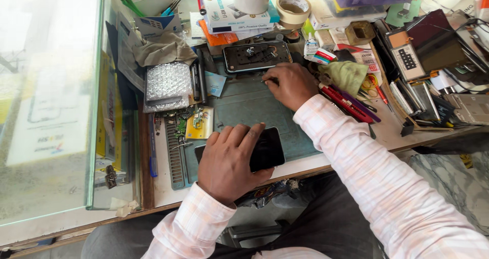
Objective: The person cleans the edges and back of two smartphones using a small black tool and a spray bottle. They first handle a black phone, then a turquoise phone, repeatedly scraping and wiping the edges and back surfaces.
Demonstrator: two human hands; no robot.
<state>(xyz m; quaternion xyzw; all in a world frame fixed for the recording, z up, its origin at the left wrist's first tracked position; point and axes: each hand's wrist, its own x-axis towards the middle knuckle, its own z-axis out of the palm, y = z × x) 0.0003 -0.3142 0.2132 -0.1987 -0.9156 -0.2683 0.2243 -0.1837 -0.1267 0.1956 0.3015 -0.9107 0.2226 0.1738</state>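
The left hand [227, 162] lies near the person, palm down and flat, with the fingers [239, 136] stretched close together and pointing to the far right, and the wrist comes out of a pale checked sleeve at the bottom of the view. The right hand [291, 84] is farther away and a little to the right, curled into a loose fist with the knuckles up and the fingertips pinched together at its far left side. The right forearm, in the same pale sleeve, runs from the lower right corner diagonally up to this hand.
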